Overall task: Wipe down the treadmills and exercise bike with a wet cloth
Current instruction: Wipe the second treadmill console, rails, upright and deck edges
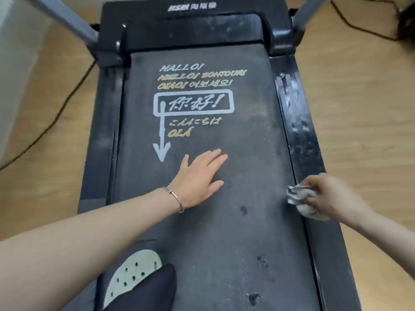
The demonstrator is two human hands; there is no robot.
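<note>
1. Wood-look floor (359, 108) on both sides of a black treadmill (107, 135), seen from the head camera looking down its length.
2. On my feed the grey belt (202, 232) fills the middle. It looks dusty, with dark spots near the bottom of the frame.
3. White and yellow printed greetings (195, 102) sit on the belt's far half, with a white arrow (162, 144) pointing toward the camera.
4. Left hand (197, 178): flat, palm down on the belt just below the arrow, fingers straight and close together, thumb out to the side.
5. A thin bracelet (175, 198) is on the left wrist.
6. Right hand (327, 194): fingers curled around a bunched grey cloth (298, 196).
7. The cloth is at the belt's right edge, touching the inner edge of the right side rail (298, 122). That rail shows pale smears.
8. Two grey uprights (67, 19) rise from the treadmill's far corners.
9. A black cable (56, 117) runs over the floor on the left.
10. A pale perforated shoe (132, 272) rests on the belt's near left, partly covered by dark fabric.
</note>
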